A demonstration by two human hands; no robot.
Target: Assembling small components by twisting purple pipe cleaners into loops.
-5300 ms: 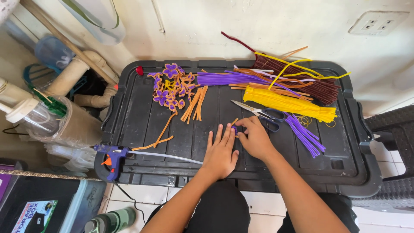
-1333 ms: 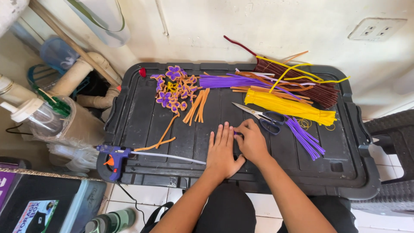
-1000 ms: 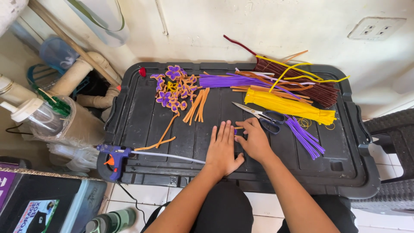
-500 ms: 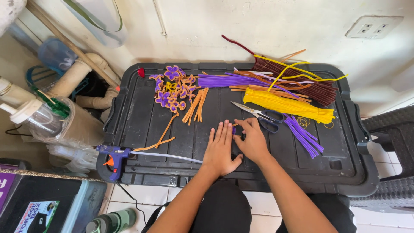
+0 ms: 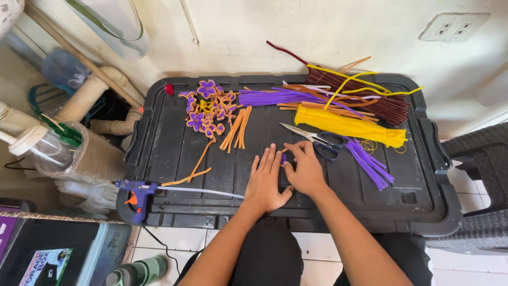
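Note:
My left hand (image 5: 266,179) lies flat, fingers spread, on the black bin lid (image 5: 174,148). Beside it my right hand (image 5: 304,168) curls its fingers on a small purple and orange pipe-cleaner piece (image 5: 284,155) pressed against the lid; most of that piece is hidden between the two hands. Black-handled scissors (image 5: 315,139) lie just beyond my right fingers. Finished purple and orange pipe-cleaner flowers (image 5: 206,108) sit at the lid's far left. A short orange bundle (image 5: 237,128) lies next to them.
Bundles of pipe cleaners lie across the far side: purple (image 5: 275,97), yellow (image 5: 349,125), dark maroon (image 5: 378,103), and short purple ones (image 5: 369,163). A blue glue gun (image 5: 136,189) rests at the lid's front left corner. Pipes and plastic containers (image 5: 47,151) crowd the left.
Both hands have stayed together at the middle of the lid, working the small piece with only slight finger shifts. The view has drifted a little.

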